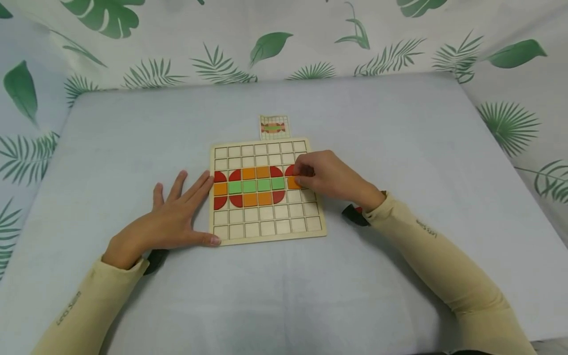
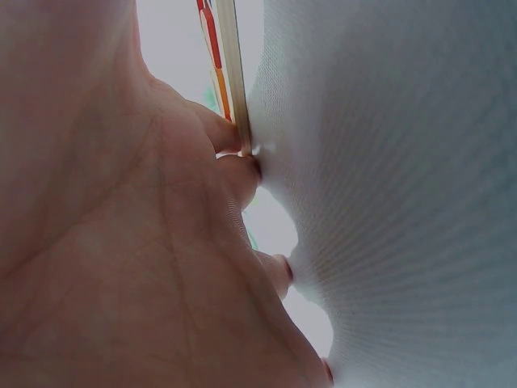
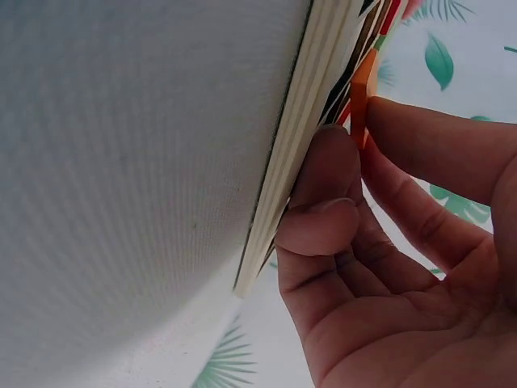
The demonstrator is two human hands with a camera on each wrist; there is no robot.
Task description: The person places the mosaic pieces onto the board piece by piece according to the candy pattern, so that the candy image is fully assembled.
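A square wooden grid board (image 1: 266, 229) lies on the table with red quarter-round, orange square and green square tiles in its middle rows. My left hand (image 1: 170, 224) spreads its fingers along the board's left side, fingertips at the edge and thumb at the near left corner. At the right part of the grid, my right hand (image 1: 333, 175) pinches an orange square tile (image 3: 361, 101) over the row of green tiles (image 1: 249, 186). The tile is tilted in the right wrist view, close over the board. A red tile (image 1: 290, 170) beside it is partly hidden by the fingers.
A small pattern card (image 1: 274, 135) lies just beyond the board's far edge and shows a similar coloured design. The table (image 1: 399, 113) has a pale cloth, and leaf-printed fabric (image 1: 310, 44) hangs behind it. Beige sleeves (image 1: 426, 256) cover both forearms.
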